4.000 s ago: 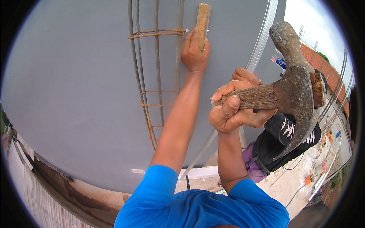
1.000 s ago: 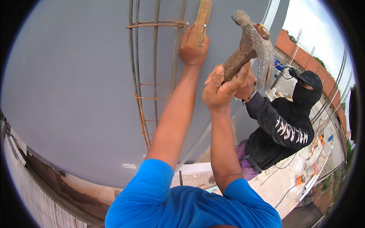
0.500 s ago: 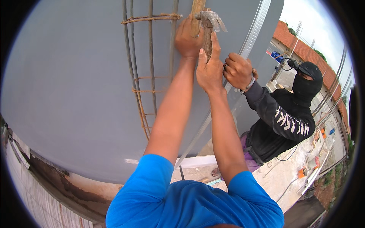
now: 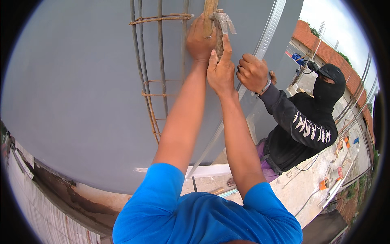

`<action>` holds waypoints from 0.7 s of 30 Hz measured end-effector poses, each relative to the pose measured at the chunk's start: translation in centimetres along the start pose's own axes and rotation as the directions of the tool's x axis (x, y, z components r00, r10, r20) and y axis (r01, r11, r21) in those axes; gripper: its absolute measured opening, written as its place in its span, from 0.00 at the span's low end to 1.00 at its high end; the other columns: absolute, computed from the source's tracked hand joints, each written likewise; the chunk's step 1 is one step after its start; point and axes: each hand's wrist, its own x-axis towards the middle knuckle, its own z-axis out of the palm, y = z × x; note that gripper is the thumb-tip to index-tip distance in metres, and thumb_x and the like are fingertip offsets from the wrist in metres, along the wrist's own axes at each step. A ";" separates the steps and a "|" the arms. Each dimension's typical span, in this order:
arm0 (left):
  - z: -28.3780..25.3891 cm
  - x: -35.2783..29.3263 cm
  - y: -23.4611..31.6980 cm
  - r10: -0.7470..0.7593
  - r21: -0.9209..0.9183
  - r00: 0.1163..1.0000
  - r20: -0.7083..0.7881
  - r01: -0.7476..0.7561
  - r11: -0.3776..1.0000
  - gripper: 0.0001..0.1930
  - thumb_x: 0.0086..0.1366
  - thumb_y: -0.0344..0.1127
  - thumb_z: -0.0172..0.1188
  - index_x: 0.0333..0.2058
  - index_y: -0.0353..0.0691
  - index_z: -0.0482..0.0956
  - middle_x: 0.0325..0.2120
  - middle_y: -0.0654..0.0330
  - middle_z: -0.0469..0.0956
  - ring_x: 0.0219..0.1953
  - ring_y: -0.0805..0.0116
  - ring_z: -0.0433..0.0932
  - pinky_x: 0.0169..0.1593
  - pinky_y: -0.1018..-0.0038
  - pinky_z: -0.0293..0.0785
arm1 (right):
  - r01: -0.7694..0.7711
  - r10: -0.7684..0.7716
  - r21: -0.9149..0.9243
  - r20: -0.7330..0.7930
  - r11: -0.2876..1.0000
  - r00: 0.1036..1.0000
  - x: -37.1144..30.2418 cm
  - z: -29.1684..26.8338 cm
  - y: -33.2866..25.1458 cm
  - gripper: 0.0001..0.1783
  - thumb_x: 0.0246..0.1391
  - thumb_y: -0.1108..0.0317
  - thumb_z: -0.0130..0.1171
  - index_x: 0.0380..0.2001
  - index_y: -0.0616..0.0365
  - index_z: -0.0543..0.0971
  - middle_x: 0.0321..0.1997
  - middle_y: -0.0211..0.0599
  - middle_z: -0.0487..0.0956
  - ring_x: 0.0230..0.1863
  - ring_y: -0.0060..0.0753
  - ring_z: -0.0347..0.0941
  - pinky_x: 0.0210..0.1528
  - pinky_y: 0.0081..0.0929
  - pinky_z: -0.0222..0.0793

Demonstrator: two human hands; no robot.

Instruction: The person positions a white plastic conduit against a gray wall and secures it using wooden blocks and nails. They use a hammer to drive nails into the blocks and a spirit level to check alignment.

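Observation:
My right hand (image 4: pixel 222 75) is closed round the wooden handle of a claw hammer (image 4: pixel 222 21), with the thumb and forefinger along the handle. The hammer's grey metal head is up, its claw turned right. Beside it, my left hand (image 4: pixel 200 42) grips the lower end of a wooden batten (image 4: pixel 209 20), whose top runs out of view. A nail tip seems to show at the batten's lower end. The hammer overlaps the batten's right edge; I cannot tell whether they touch. Both arms are raised in front of a large grey panel (image 4: pixel 81 93).
Left of my hands stands a cage of rusty rebar (image 4: pixel 160 53). To the right, a co-worker (image 4: pixel 302 126) in black grips a perforated metal strip (image 4: pixel 270 30) at the panel's edge. Below lies a concrete floor (image 4: pixel 292 189) with orange containers (image 4: pixel 324 184) and pipes.
My right hand and the hammer have shifted slightly left, closer to the batten. My left hand stays on the batten. The co-worker's hand has moved up a little.

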 end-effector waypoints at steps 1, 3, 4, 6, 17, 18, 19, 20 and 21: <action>-0.3 -0.2 -0.2 0.016 0.006 1.000 0.017 -0.016 1.000 0.29 0.54 0.38 0.75 0.57 0.44 0.85 0.51 0.56 0.87 0.49 0.54 0.88 0.52 0.62 0.86 | -0.137 0.133 0.031 0.087 0.990 0.987 0.8 -1.2 -1.9 0.37 0.74 0.71 0.50 0.79 0.61 0.48 0.65 0.67 0.75 0.57 0.60 0.81 0.60 0.48 0.75; -0.2 0.0 -0.4 0.051 0.005 0.998 0.024 -0.051 0.999 0.28 0.55 0.39 0.75 0.57 0.44 0.85 0.50 0.56 0.87 0.49 0.54 0.88 0.51 0.62 0.86 | 0.140 -0.140 -0.010 -0.131 0.990 0.981 -0.1 -0.1 0.3 0.38 0.75 0.70 0.49 0.80 0.57 0.46 0.68 0.67 0.73 0.52 0.60 0.84 0.59 0.49 0.77; 0.3 0.1 0.0 0.046 -0.006 0.999 0.009 -0.046 0.999 0.28 0.55 0.39 0.75 0.57 0.44 0.85 0.50 0.55 0.87 0.49 0.53 0.88 0.51 0.62 0.86 | 0.265 -0.267 -0.038 -0.206 0.963 0.941 0.2 0.5 1.5 0.38 0.75 0.70 0.49 0.80 0.57 0.47 0.67 0.67 0.74 0.49 0.60 0.85 0.57 0.49 0.78; 0.6 -0.3 0.1 0.039 -0.007 0.999 0.007 -0.039 0.999 0.29 0.56 0.41 0.76 0.57 0.43 0.85 0.50 0.55 0.87 0.48 0.53 0.88 0.51 0.62 0.86 | 0.231 -0.231 -0.015 -0.154 0.973 0.961 0.5 1.2 2.2 0.37 0.75 0.69 0.50 0.80 0.57 0.48 0.63 0.67 0.77 0.46 0.58 0.86 0.54 0.50 0.79; -0.6 -0.2 0.1 0.029 -0.036 0.999 0.033 -0.028 0.999 0.30 0.56 0.38 0.74 0.58 0.42 0.83 0.52 0.53 0.86 0.50 0.50 0.86 0.52 0.58 0.84 | 0.052 -0.053 -0.039 -0.020 0.998 0.998 0.4 0.7 0.2 0.37 0.73 0.72 0.51 0.78 0.64 0.51 0.56 0.66 0.82 0.53 0.64 0.84 0.55 0.47 0.81; -0.5 0.0 -0.3 0.031 -0.022 0.999 0.045 -0.030 0.999 0.29 0.56 0.38 0.74 0.58 0.41 0.83 0.52 0.53 0.86 0.50 0.50 0.86 0.53 0.58 0.84 | -0.197 0.199 -0.029 0.192 0.980 0.961 1.2 0.3 -1.0 0.37 0.73 0.72 0.51 0.78 0.64 0.51 0.56 0.66 0.82 0.53 0.65 0.84 0.55 0.47 0.81; -0.6 0.1 -0.8 0.033 -0.008 0.998 0.056 -0.032 0.999 0.29 0.56 0.39 0.74 0.58 0.41 0.83 0.52 0.54 0.86 0.50 0.50 0.86 0.53 0.58 0.84 | -0.123 0.120 0.021 0.113 0.992 0.986 1.5 0.3 -1.3 0.37 0.73 0.71 0.51 0.79 0.59 0.51 0.55 0.66 0.82 0.51 0.65 0.84 0.53 0.48 0.81; -0.9 0.1 -1.1 0.035 0.007 0.997 0.068 -0.036 0.999 0.29 0.56 0.39 0.73 0.58 0.41 0.83 0.52 0.54 0.86 0.50 0.50 0.86 0.53 0.58 0.83 | -0.063 0.061 0.064 0.036 0.996 0.997 0.7 0.4 -1.8 0.38 0.73 0.71 0.51 0.80 0.55 0.51 0.53 0.67 0.83 0.48 0.66 0.85 0.51 0.48 0.81; -0.3 0.2 -0.6 0.067 -0.026 0.997 0.047 -0.065 0.998 0.29 0.57 0.39 0.74 0.58 0.41 0.83 0.52 0.54 0.86 0.51 0.51 0.86 0.53 0.58 0.84 | 0.178 -0.170 0.038 -0.159 0.983 0.973 0.4 1.2 -0.3 0.38 0.73 0.70 0.51 0.81 0.52 0.51 0.53 0.67 0.83 0.47 0.66 0.85 0.50 0.49 0.81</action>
